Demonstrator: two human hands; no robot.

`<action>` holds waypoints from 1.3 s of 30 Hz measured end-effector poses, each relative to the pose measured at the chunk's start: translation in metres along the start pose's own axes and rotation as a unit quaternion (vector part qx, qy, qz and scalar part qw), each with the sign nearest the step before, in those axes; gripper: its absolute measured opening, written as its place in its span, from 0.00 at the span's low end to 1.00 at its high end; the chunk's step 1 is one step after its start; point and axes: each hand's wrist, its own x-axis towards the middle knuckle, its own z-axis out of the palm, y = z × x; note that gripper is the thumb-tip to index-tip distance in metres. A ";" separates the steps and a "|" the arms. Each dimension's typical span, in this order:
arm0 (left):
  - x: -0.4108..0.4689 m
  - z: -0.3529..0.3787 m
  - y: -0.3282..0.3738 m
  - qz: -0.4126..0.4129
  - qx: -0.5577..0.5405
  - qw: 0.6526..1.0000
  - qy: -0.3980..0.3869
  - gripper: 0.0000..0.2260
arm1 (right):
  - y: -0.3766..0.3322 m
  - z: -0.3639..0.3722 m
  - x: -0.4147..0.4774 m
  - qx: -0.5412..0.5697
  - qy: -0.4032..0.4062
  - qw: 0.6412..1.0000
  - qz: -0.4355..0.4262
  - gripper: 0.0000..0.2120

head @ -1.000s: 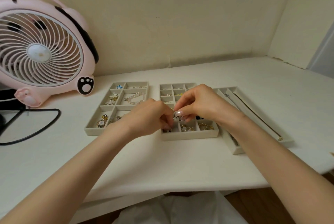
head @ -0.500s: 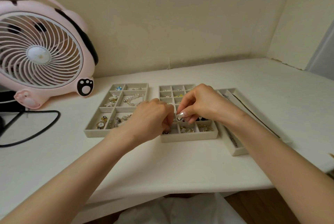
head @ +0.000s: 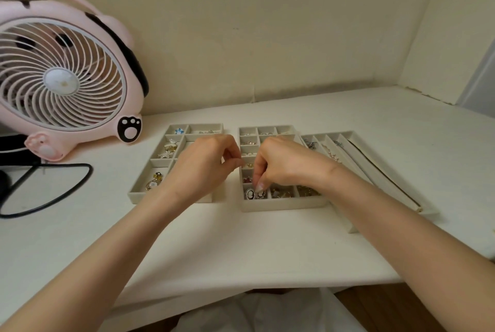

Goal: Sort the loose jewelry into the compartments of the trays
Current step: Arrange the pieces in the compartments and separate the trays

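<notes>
Three beige compartment trays lie side by side on the white desk. My right hand [head: 284,163] reaches down into the front-left compartment of the middle tray [head: 281,206]. Its fingertips pinch an oval black-and-silver earring [head: 262,194], which sits beside a matching one [head: 250,194]. My left hand [head: 206,165] hovers over the gap between the left tray [head: 136,195] and the middle tray. Its fingers are curled, thumb against forefinger, and nothing shows between them. Small rings, studs and charms fill other compartments.
The right tray [head: 385,187] has long slots with chains and a dark cord. A pink desk fan [head: 64,82] stands at the back left, and its black cable [head: 53,197] loops across the desk. The desk's front edge is close to me.
My hands have parted. The right hand dropped with the earring into the front-left compartment, and the left hand drew back a little to the left.
</notes>
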 end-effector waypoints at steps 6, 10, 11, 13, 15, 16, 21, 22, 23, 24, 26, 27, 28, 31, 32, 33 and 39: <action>-0.003 0.001 -0.002 -0.001 -0.029 0.999 0.038 0.05 | 0.000 0.006 0.000 -0.059 0.040 0.997 0.005 0.05; -0.002 0.003 -0.002 -0.004 -0.042 0.998 0.050 0.06 | 0.003 0.011 -0.002 -0.064 0.069 0.996 0.001 0.10; -0.002 0.003 -0.001 -0.001 -0.044 0.998 0.051 0.06 | 0.004 0.011 -0.003 -0.054 0.074 0.996 0.001 0.10; -0.002 0.004 0.000 0.007 -0.051 0.997 0.049 0.06 | 0.007 0.004 -0.007 -0.022 0.087 0.996 0.004 0.08; -0.002 0.005 0.001 0.014 -0.057 0.997 0.041 0.05 | 0.013 -0.006 -0.012 0.002 0.101 0.995 0.012 0.06; -0.002 0.004 0.001 0.020 -0.058 0.998 0.032 0.04 | 0.017 -0.010 -0.015 0.004 0.102 0.995 0.017 0.05; -0.004 0.002 0.006 0.067 -0.011 0.994 -0.089 0.01 | 0.028 -0.014 -0.024 -0.035 0.046 0.997 0.043 0.03; -0.004 0.003 0.008 0.077 0.005 0.991 -0.108 0.02 | 0.029 -0.012 -0.024 -0.045 0.038 0.997 0.047 0.04; -0.005 0.004 0.009 0.083 0.021 0.989 -0.121 0.03 | 0.029 -0.010 -0.024 -0.057 0.035 0.997 0.048 0.04; -0.005 0.006 0.012 0.087 0.037 0.987 -0.131 0.03 | 0.029 -0.009 -0.024 -0.069 0.036 0.996 0.048 0.05; -0.006 0.007 0.015 0.088 0.064 0.984 -0.143 0.04 | 0.028 -0.006 -0.025 -0.088 0.042 0.994 0.049 0.05; -0.006 0.006 0.016 0.089 0.076 0.983 -0.144 0.05 | 0.027 -0.005 -0.025 -0.096 0.046 0.993 0.050 0.05; -0.006 0.005 0.016 0.092 0.088 0.982 -0.142 0.05 | 0.027 -0.004 -0.025 -0.103 0.050 0.992 0.049 0.04; -0.006 0.003 0.016 0.097 0.109 0.980 -0.134 0.05 | 0.027 0.000 -0.024 -0.132 0.058 0.989 0.038 0.03; -0.006 0.003 0.017 0.096 0.109 0.980 -0.134 0.05 | 0.027 0.002 -0.023 -0.143 0.059 0.987 0.035 0.04; -0.006 0.003 0.017 0.096 0.109 0.980 -0.135 0.05 | 0.027 0.003 -0.022 -0.153 0.063 0.986 0.033 0.04; -0.005 0.008 0.022 0.096 0.076 0.986 -0.109 0.04 | 0.030 0.005 -0.020 -0.186 0.087 0.978 0.036 0.07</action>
